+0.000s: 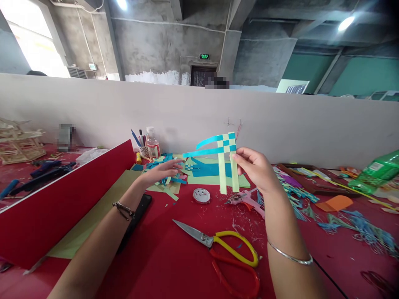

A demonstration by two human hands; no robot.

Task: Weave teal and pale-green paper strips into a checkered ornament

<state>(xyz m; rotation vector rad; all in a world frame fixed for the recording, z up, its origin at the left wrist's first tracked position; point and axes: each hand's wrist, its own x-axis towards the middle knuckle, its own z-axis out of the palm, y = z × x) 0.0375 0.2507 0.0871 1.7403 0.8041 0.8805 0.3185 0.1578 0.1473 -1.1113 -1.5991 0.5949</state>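
A woven piece of blue and pale green paper strips [226, 143] is pinched at its right edge in my right hand [256, 168], above the table. Two blue strip ends reach left from its checkered corner, and two pale green ends hang down. My left hand [160, 171] is stretched out with its fingers apart, near the tip of the lower blue strip, holding nothing. Behind it lies a heap of cut paper strips [168, 162]. Blue and pale green paper sheets [212, 169] are on the table behind the woven piece.
Large scissors [204, 239] with yellow and red handles lie in front. A pink glue gun [249, 200], a small white lid [201, 195] and a black phone [141, 211] are nearby. A red divider [77, 199] stands left; a green bottle [375, 172] lies right.
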